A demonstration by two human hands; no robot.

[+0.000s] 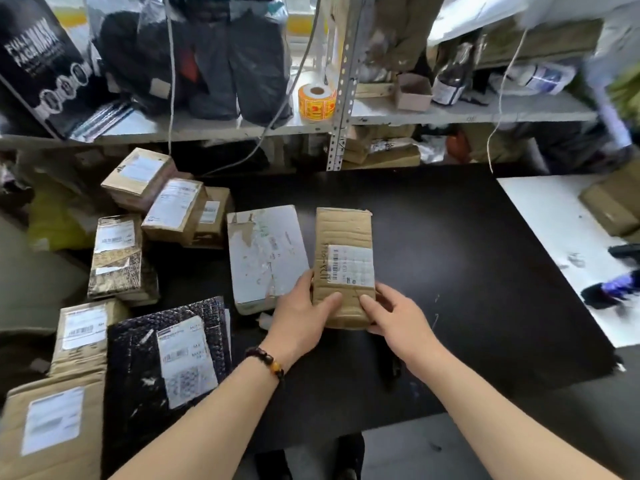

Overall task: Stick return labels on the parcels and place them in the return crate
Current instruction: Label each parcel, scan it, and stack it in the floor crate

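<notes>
- Brown cardboard parcel: one, at the middle of the black tabletop. Its long axis runs near to far, with the far end leaning slightly right. Whether the far end rests on the tabletop cannot be told.
- White label: one, on the parcel's upper face, in its near half, with the barcode along the label's left edge.
- Left grip: clasps the parcel's near left corner, thumb on top.
- Right grip: clasps the near right corner, thumb on top.
- White-faced flat parcel: one, just left of the held parcel, long axis likewise near to far.
- Other parcels: at least seven at the left, among them one black bubble mailer.
- Sticker roll: one, orange and yellow, standing on the far shelf.
</notes>
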